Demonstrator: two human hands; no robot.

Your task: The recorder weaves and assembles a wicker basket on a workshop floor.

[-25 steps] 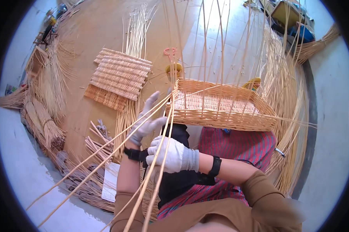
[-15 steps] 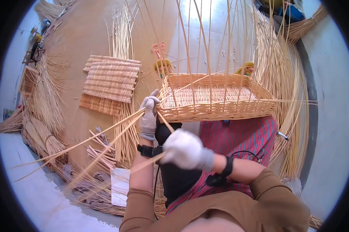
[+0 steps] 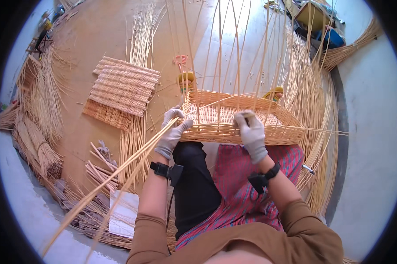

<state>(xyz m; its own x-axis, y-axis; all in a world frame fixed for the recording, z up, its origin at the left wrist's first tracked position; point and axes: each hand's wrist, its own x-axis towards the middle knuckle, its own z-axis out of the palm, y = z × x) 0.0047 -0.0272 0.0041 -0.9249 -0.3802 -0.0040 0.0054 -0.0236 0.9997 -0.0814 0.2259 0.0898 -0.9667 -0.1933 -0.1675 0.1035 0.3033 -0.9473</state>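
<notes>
A shallow rectangular wicker basket [image 3: 291, 135] rests over my lap, long upright stakes [image 3: 219, 57] rising from its sides. At its near left corner, my gloved left hand [image 3: 171, 132] is closed on several long wicker strands [image 3: 119, 171], which trail down to the lower left. My gloved right hand [image 3: 252, 134] is at the near wall, its fingers curled beside the rim and the foot of a stake. What those fingers pinch, if anything, is hidden. Two thin strands [image 3: 326, 130] stick out past the basket's right end.
Woven wicker panels [image 3: 123, 86] lie stacked on the floor to the left, over a bundle of canes [image 3: 141, 39]. Short cut sticks [image 3: 99, 176] and a paper sheet [image 3: 124, 213] are nearer. Large cane bundles line the left and right [image 3: 302, 75] sides. A red-handled tool [image 3: 180, 60] lies beyond the basket.
My right hand has gone from below the basket's left corner up and right to the near wall. The loose strands have swung lower, and the basket has shifted slightly left and nearer.
</notes>
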